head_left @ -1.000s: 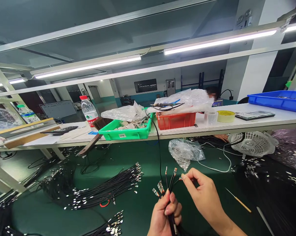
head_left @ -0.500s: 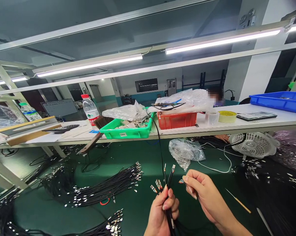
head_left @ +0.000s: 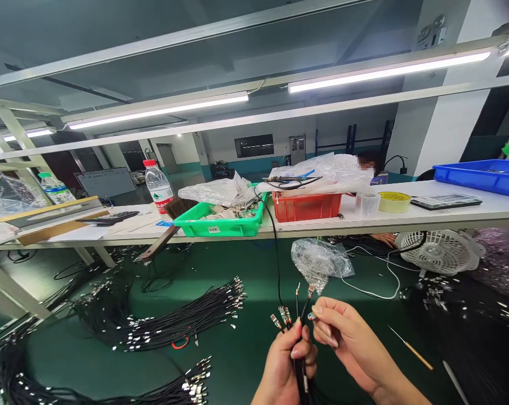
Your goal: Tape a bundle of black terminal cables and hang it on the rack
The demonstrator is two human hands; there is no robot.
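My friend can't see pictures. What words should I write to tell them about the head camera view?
Two bare hands work over a green mat: the left hand grips black wires tipped with metal connectors, and the right hand pinches a tiny metal connector. More black wire bundles lie nearby, below a white bench holding green and orange plastic crates.

Can't really tell what the fingers (head_left: 325, 322) of the right hand (head_left: 353, 344) are pinching, it's tiny. Black wire bundle (head_left: 302, 376) disappears inside the left hand (head_left: 285, 360) and runs off the bottom edge. Blue tray (head_left: 478, 187) contents too small to read.
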